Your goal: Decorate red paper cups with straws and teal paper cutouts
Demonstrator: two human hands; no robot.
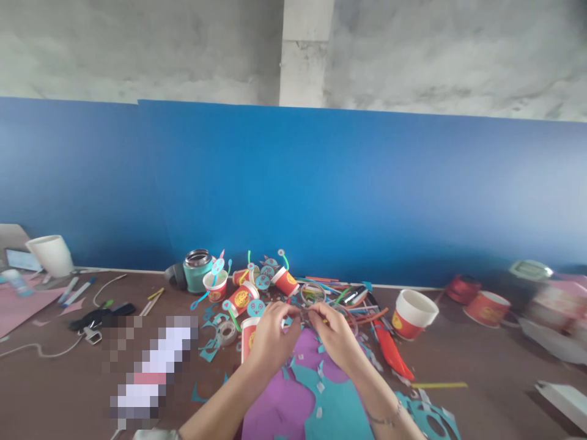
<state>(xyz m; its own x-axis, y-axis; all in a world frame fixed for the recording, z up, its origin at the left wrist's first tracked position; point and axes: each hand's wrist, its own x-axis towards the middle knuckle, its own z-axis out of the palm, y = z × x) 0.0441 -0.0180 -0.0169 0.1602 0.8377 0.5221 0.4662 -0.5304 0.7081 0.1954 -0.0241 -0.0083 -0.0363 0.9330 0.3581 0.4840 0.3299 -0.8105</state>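
Fingertips pinched, my left hand (278, 335) and my right hand (331, 330) almost meet at the middle of the desk. Whatever lies between the fingers of each is too small to make out. Below them lies purple paper (279, 406) with teal paper (339, 397), dotted with small whitish scraps. A red and white paper cup (247, 337) stands just left of my left hand, partly hidden by it. Behind the hands are several paper cups with teal face cutouts (255, 308) and bent straws.
A tape roll (226, 332) and teal scraps lie at left, near a teal jar (198, 273). On the right are a red object (394, 351), a large paper cup (413, 313) and a yellow strip (439, 385). A blue partition (284, 183) rises behind the desk.
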